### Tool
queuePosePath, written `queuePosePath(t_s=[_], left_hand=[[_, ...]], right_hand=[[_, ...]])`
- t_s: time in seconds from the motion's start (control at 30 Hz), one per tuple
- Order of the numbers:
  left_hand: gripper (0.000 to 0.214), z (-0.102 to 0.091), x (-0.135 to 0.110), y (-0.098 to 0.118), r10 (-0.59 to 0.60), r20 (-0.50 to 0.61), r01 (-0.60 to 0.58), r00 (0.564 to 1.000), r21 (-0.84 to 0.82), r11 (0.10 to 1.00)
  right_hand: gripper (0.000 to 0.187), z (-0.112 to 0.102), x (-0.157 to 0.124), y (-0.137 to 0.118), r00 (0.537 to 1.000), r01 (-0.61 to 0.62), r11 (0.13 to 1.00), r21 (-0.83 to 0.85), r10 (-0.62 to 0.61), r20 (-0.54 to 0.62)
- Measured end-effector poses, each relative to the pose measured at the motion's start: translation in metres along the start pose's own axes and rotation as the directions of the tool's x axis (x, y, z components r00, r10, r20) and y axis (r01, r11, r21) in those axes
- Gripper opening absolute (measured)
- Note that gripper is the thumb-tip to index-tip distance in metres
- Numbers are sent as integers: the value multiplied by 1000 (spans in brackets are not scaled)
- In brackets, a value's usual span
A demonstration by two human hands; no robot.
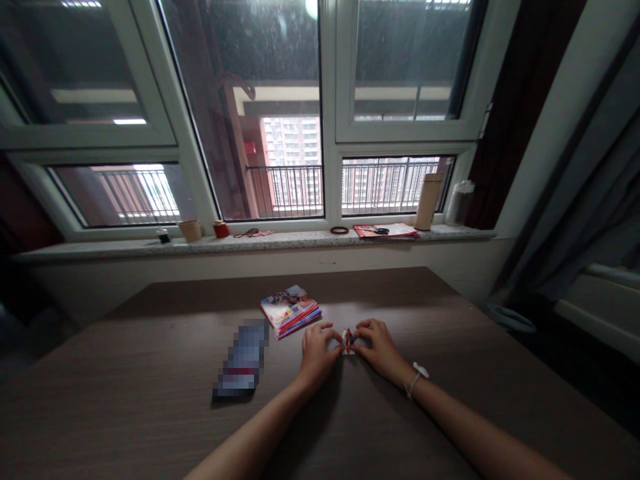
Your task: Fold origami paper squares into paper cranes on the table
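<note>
Both my hands rest on a dark brown table (pixel 150 413), close together near its middle. My left hand (pixel 318 353) and my right hand (pixel 379 347) each pinch one side of a small folded piece of red and white paper (pixel 347 341) held between them on the tabletop. Fingers of both hands are curled and pressed onto the paper. A pale band sits on my right wrist. A stack of colourful paper sheets (pixel 291 310) lies just behind my left hand.
A dark flat packet (pixel 243 360), blurred out, lies left of my hands. On the windowsill (pixel 100 248) stand small cups (pixel 191 231), a tall beige cylinder (pixel 429 201), a red booklet (pixel 385 231) and scissors. Curtains hang at the right.
</note>
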State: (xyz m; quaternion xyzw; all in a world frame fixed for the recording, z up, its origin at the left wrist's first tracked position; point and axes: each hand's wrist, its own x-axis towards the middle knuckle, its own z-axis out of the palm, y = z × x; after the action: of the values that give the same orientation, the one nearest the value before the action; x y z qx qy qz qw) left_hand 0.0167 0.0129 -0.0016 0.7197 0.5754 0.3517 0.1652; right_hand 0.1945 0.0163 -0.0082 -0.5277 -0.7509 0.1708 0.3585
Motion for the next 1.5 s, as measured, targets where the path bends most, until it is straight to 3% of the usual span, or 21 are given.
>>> queuePosePath(t_s=[0.13, 0.3, 0.63, 1.07, 1.5], left_hand=[[10, -1, 0, -1, 15, -2, -15, 1000, -12, 1000], [16, -5, 0, -3, 45, 40, -44, 998, -18, 999], [15, -10, 5, -11, 128, 106, -129, 986, -5, 992], [11, -8, 4, -15, 199, 111, -203, 974, 26, 979], [11, -11, 2, -14, 228, 125, -245, 966, 145, 959]], right_hand=[[3, 1, 0, 0, 1000, 7, 1000, 6, -7, -16], [8, -1, -1, -3, 999, 38, 999, 28, -37, -29], [7, -7, -3, -9, 996, 77, 997, 8, -77, 44], [13, -17, -3, -8, 968, 204, 978, -53, -194, 159], [20, -21, -4, -10, 955, 228, 965, -132, -195, 225]])
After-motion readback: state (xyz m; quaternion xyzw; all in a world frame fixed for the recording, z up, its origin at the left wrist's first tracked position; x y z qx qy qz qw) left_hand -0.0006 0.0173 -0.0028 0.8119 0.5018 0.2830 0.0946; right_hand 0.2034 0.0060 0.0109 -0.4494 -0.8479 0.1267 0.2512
